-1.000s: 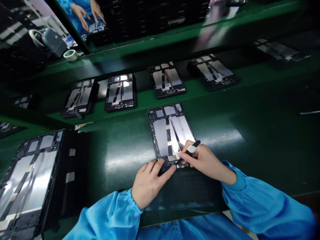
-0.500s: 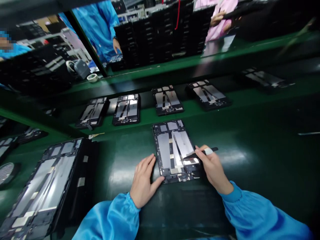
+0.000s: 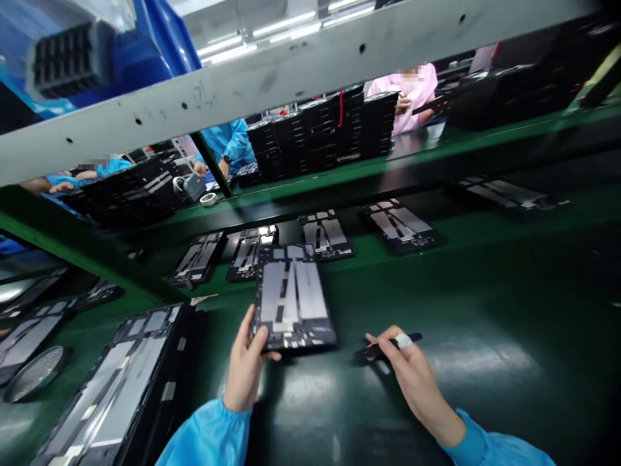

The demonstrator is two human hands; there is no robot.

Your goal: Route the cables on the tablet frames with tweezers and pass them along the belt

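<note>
My left hand [image 3: 245, 366] grips the near left corner of an opened tablet back [image 3: 291, 301], a black frame with silver plates and ribbon strips, and holds it raised off the green bench [image 3: 485, 323]. My right hand [image 3: 410, 372] hovers to the right of it, fingers pinched on a thin black tool [image 3: 388, 346] with a white band; the tool's tip points left, clear of the tablet. Both sleeves are blue.
Several more opened tablets [image 3: 395, 223] lie in a row on the belt behind. A stack of tablets [image 3: 121, 375] sits at the near left, beside a round metal disc [image 3: 36, 372]. Stacked black trays [image 3: 320, 133] and other workers stand beyond a grey shelf beam [image 3: 291, 65].
My left hand took hold of the tablet, lifted it and carried it left. My right hand drew the tool off the tablet to the right. The view tilted upward.
</note>
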